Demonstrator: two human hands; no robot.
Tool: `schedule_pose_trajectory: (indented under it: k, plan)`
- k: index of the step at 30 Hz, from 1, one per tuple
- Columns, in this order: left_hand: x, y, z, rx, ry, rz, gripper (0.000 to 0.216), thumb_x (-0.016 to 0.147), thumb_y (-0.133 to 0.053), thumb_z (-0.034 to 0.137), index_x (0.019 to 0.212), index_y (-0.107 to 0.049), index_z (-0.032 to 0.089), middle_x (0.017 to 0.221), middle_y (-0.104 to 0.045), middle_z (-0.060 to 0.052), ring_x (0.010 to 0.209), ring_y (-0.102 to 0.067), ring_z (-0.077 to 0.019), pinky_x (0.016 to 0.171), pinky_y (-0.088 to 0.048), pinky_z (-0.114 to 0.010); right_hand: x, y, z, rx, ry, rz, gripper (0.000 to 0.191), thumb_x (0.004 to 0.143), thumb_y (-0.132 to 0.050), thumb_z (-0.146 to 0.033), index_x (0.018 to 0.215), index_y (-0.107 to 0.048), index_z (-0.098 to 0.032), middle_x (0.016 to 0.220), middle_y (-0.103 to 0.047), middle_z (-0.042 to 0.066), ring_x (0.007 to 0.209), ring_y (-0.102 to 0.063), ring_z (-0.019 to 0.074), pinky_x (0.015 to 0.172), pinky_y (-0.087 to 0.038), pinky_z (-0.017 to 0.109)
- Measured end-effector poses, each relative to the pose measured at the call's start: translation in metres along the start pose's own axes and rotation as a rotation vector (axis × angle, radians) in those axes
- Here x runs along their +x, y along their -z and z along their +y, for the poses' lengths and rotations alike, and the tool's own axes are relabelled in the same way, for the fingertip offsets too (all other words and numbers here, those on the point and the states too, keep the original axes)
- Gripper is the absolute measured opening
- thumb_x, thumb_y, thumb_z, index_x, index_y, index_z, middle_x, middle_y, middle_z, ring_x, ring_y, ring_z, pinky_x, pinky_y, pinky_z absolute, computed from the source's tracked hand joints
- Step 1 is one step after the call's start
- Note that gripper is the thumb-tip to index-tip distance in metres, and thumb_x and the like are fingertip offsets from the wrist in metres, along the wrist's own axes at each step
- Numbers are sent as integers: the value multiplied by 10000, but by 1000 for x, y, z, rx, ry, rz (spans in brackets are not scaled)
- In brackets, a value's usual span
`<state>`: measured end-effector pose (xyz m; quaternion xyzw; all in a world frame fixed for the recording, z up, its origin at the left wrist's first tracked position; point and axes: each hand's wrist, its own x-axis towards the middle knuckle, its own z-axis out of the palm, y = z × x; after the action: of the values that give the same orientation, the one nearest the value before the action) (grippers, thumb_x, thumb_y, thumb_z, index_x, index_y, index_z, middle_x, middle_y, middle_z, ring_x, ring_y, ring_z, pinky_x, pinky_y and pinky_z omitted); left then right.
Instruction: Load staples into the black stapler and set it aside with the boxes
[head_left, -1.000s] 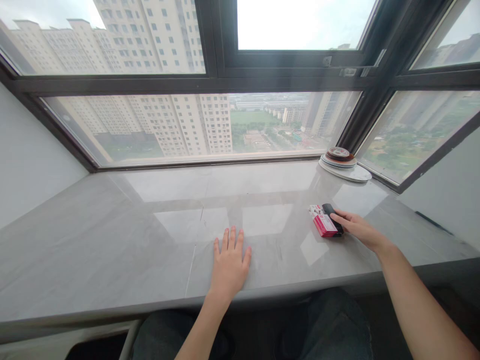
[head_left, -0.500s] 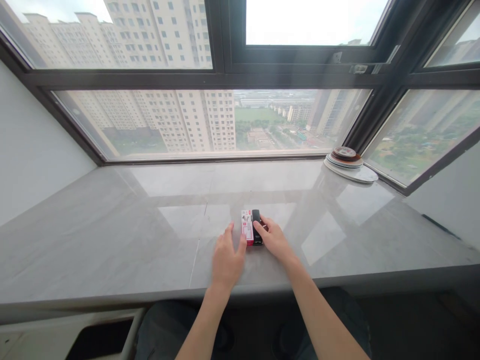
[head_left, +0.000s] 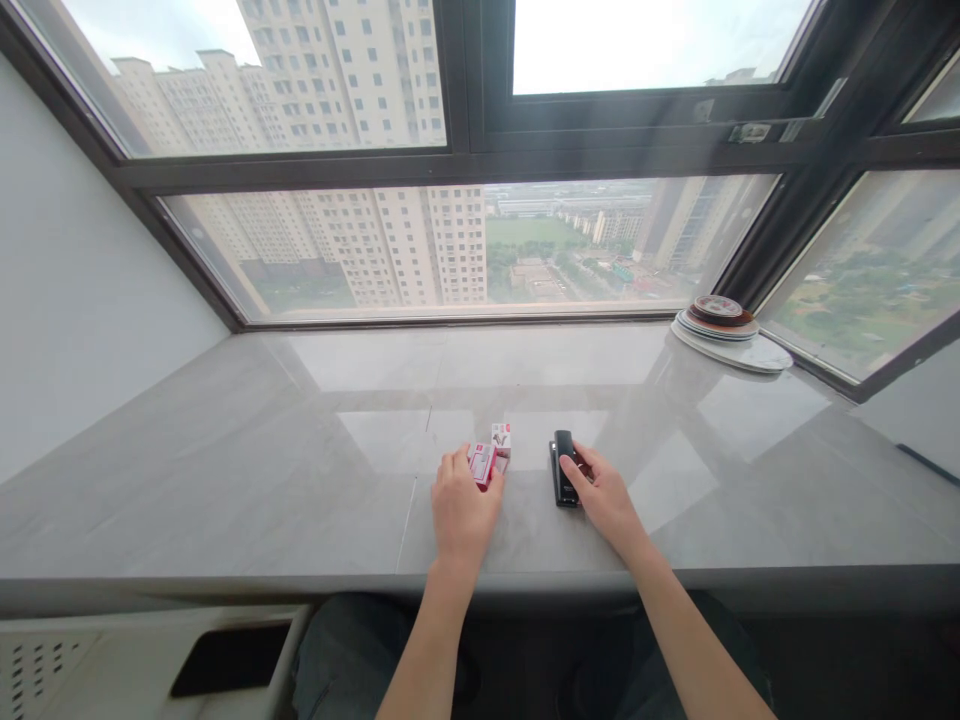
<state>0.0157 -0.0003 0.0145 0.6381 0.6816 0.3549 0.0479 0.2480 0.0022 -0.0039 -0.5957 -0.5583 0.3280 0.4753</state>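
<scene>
My left hand (head_left: 463,508) is closed around a small pink-and-white box (head_left: 483,464), held slightly tilted between thumb and fingers. Just behind it, a second small white box with pink marks (head_left: 502,438) rests on the grey counter (head_left: 262,480); its lower part is partly covered by the held box. To the right, my right hand (head_left: 606,500) grips a black stapler (head_left: 564,470) from its right side, thumb on top. The stapler lies lengthwise on the counter, apart from both boxes.
A stack of round plates or trays (head_left: 731,348) stands in the far right corner by the window frame (head_left: 480,322). Below the counter's front edge at left is a pale surface (head_left: 97,680) with a dark flat rectangle (head_left: 229,660).
My right hand has shifted the stapler rightward, away from the boxes. My left hand now holds one box, and a second box shows behind it. The view has moved slightly.
</scene>
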Motion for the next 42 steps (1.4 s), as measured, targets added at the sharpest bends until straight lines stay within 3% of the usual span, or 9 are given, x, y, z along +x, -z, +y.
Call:
schedule_pose_trajectory:
  k: [8,12,20,25,30,33,36,39,42]
  plan:
    - [65,20,-81,162,121,91,466,893,-642,401,1308,-567,202,1223,-613,-119,1143,-589,-303,988,-476,-405,-2,-1,-4,-41,30,9,562,941,-546,-603,1336,-663,-219,997,-685,77,808,-612,221,633,-516,312]
    - [84,27,-104,216,191,93,427,874,-656,455,1216,-623,202,1170,-619,-136,1110,-577,-342,937,-484,-446,-2,0,-5,-22,19,-14,558,938,-555,-603,1332,-661,-222,996,-685,75,795,-608,218,614,-502,305]
    - [49,60,-106,297,189,204,309,912,-600,479,1095,-634,233,1126,-618,-107,1105,-551,-341,916,-462,-474,-2,-1,-2,4,-4,-15,556,929,-565,-603,1325,-659,-224,1006,-686,69,808,-608,219,622,-492,301]
    - [24,77,-120,364,267,49,302,855,-658,466,1048,-631,235,1133,-606,-123,1098,-530,-374,919,-458,-515,-2,-6,-9,-52,14,-23,625,885,-627,-586,1404,-602,-239,1064,-673,72,794,-600,206,722,-518,338]
    - [12,62,-75,240,97,79,356,917,-602,350,1261,-590,258,1326,-531,-123,1248,-472,-362,1025,-432,-517,-4,-12,-11,-143,2,-1,765,818,-698,-537,1494,-470,-261,1129,-660,67,796,-610,200,763,-515,350]
    - [0,35,-26,93,-138,-45,276,952,-580,314,1223,-630,316,1372,-510,-76,1273,-483,-309,1085,-405,-476,-4,-14,-7,-131,6,46,787,826,-680,-513,1510,-399,-241,1118,-649,59,791,-612,192,749,-510,338]
    - [-5,9,5,48,-236,-145,367,945,-608,314,1311,-588,336,1446,-460,-72,1313,-459,-307,1097,-394,-480,-8,-16,-7,-109,7,71,713,828,-674,-490,1443,-434,-220,1120,-648,65,779,-616,187,726,-505,329]
    - [-2,-3,8,61,-208,-140,495,936,-630,342,1412,-503,297,1469,-430,-109,1348,-424,-326,1106,-379,-500,-18,-15,-14,-133,20,49,547,855,-654,-470,1335,-520,-242,1127,-662,61,789,-616,189,726,-498,328]
    - [-1,3,-5,80,-136,-122,454,925,-652,394,1337,-542,239,1388,-487,-128,1313,-451,-334,1088,-396,-504,-28,-10,-23,-188,86,10,394,892,-621,-424,1254,-601,-269,1147,-677,62,860,-616,217,760,-496,344]
